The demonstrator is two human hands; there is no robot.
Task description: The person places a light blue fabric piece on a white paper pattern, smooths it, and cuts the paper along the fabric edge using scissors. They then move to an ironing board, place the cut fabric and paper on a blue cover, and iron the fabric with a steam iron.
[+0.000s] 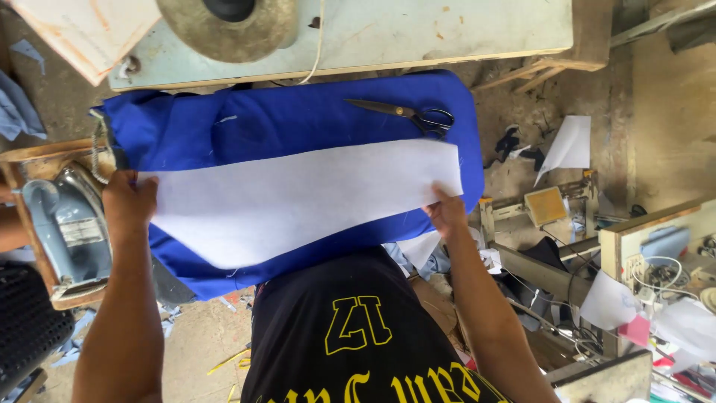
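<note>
Two hands on one item: a long white strip of interfacing [298, 198], stretched flat across a folded blue cloth [298, 119] on the padded surface [462, 179]. I log my left hand [128, 203] pinching the strip's left end, grip closed on it; my right hand [446, 213] pinches the right lower corner likewise. Step in hand, as I judge it: laying and squaring the strip on the cloth; next move would call for even tension and edges aligned. Scissors [406, 114] lie on the cloth, well apart from both hands. Left: an iron [67, 231] on a wooden stand. Beyond: pale sewing table [447, 30]. Floor: scraps, paper, cluttered bench at right.
</note>
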